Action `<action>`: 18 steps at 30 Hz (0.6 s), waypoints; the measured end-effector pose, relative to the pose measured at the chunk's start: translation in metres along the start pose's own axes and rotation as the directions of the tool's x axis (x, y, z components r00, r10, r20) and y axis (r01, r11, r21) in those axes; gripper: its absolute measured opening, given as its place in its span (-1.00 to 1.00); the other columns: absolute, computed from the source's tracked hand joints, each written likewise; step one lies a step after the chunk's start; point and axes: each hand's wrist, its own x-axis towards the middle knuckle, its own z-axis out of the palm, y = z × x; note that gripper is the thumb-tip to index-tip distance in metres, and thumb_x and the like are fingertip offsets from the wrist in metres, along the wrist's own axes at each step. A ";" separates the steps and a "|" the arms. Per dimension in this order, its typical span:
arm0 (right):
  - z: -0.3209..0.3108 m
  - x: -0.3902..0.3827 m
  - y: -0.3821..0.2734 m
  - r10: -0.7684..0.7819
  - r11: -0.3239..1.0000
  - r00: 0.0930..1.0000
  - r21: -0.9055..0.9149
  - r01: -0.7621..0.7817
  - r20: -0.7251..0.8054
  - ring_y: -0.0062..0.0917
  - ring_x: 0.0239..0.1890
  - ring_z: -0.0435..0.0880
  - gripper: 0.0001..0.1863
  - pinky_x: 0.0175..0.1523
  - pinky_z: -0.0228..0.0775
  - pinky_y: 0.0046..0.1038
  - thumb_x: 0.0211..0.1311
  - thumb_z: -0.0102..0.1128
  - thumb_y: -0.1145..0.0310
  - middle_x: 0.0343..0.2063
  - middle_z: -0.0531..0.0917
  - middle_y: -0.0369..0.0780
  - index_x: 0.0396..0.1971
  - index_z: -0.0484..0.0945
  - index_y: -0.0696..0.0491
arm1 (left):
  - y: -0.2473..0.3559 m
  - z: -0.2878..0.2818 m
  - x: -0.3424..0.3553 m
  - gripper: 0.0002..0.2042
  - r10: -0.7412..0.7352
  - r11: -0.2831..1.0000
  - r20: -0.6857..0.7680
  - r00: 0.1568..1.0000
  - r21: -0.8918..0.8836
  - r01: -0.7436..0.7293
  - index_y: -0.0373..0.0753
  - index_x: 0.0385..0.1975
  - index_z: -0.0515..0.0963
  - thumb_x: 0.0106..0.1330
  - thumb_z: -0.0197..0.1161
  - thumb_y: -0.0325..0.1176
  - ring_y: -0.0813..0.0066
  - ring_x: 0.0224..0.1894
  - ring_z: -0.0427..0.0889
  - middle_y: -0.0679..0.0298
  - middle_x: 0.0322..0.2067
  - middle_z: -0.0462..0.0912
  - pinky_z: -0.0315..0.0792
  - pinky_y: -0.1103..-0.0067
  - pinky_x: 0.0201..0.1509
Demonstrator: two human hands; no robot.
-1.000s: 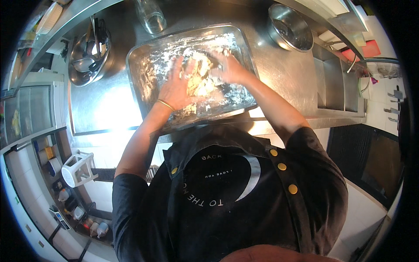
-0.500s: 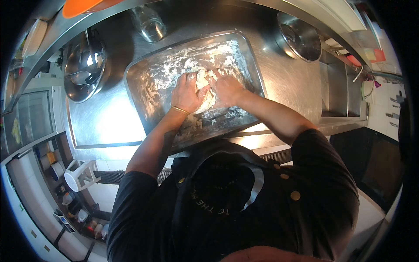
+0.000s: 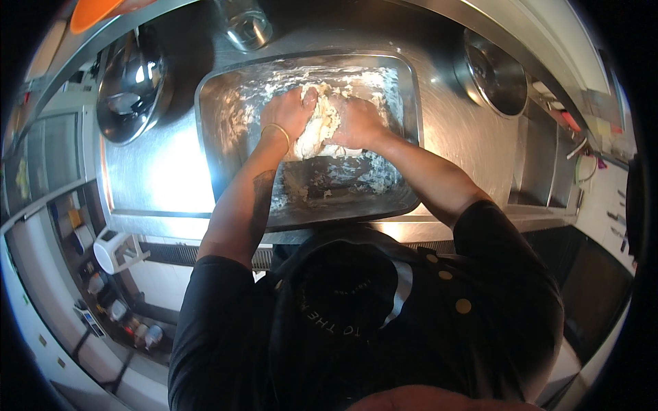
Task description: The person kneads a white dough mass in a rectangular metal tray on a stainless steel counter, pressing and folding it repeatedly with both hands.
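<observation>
A large steel tray (image 3: 301, 202) smeared with pale, floury paste lies on the steel counter. In its upper middle is a lumpy mass of pale dough (image 3: 315, 137). My left hand (image 3: 288, 116), with a gold bangle at the wrist, has its fingers curled into the dough from the left. My right hand (image 3: 356, 123) grips the same dough from the right, its fingers bent and partly sunk in it.
A steel bowl with utensils (image 3: 130, 96) stands at the left of the counter (image 3: 466, 164), another steel bowl (image 3: 490, 72) at the right. A glass jar (image 3: 243, 27) and an orange vessel (image 3: 92, 10) are at the back. A sink (image 3: 538, 168) is far right; a white stool (image 3: 113, 250) stands lower left.
My fingers have gone from more spread, a second ago, to curled into the dough. Since half a second ago, both hands and dough appear higher up in the tray, and the view has shifted slightly.
</observation>
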 end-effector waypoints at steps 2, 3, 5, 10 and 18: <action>-0.004 -0.004 -0.010 -0.020 0.999 1.000 -0.032 0.021 0.012 -0.04 -0.09 0.72 -0.29 0.04 0.54 -0.10 -0.12 0.50 -0.12 -0.21 0.72 0.04 0.02 0.55 -0.04 | 0.001 -0.002 0.002 -0.44 -0.039 0.999 0.000 0.999 0.034 0.039 -0.23 -0.09 0.66 0.50 -0.09 0.16 -0.12 0.00 0.68 -0.09 -0.12 0.73 0.52 0.10 0.11; -0.007 -0.008 -0.014 -0.023 0.997 0.999 -0.067 0.025 0.039 -0.07 -0.09 0.73 -0.30 0.02 0.56 -0.13 -0.08 0.48 -0.12 -0.18 0.72 0.03 0.05 0.55 -0.05 | 0.001 -0.002 0.002 -0.45 -0.062 0.997 -0.008 0.998 0.046 0.062 -0.23 -0.09 0.66 0.50 -0.09 0.16 -0.12 0.01 0.68 -0.08 -0.11 0.73 0.53 0.10 0.11; -0.008 -0.015 -0.017 -0.071 0.987 0.996 -0.140 0.077 0.045 -0.11 -0.11 0.74 -0.32 -0.01 0.58 -0.15 -0.05 0.46 -0.13 -0.19 0.72 0.02 0.06 0.56 -0.08 | 0.003 0.001 0.004 -0.46 -0.084 0.994 -0.024 0.996 0.072 0.085 -0.21 -0.09 0.66 0.50 -0.08 0.15 -0.11 0.02 0.69 -0.07 -0.10 0.73 0.53 0.11 0.12; 0.007 -0.037 -0.024 -0.199 0.942 0.976 -0.257 0.214 0.085 -0.09 -0.11 0.74 -0.30 -0.02 0.58 -0.16 0.01 0.44 -0.11 0.00 0.66 0.08 0.17 0.57 -0.14 | -0.006 0.009 0.006 -0.48 -0.251 0.967 0.053 0.966 0.047 0.249 -0.06 0.12 0.61 0.41 0.02 0.17 -0.09 0.11 0.66 -0.07 -0.01 0.71 0.50 0.15 0.20; 0.008 -0.098 0.006 -0.219 0.966 0.965 -0.108 0.235 0.147 0.14 0.04 0.65 -0.38 0.24 0.50 -0.02 0.38 0.21 0.02 0.45 0.14 0.13 0.36 0.40 -0.04 | -0.009 0.022 -0.027 -0.51 -0.111 0.969 0.019 0.994 -0.220 0.112 -0.07 0.32 0.41 0.50 0.08 0.02 -0.09 0.14 0.64 -0.09 0.07 0.66 0.44 0.24 0.30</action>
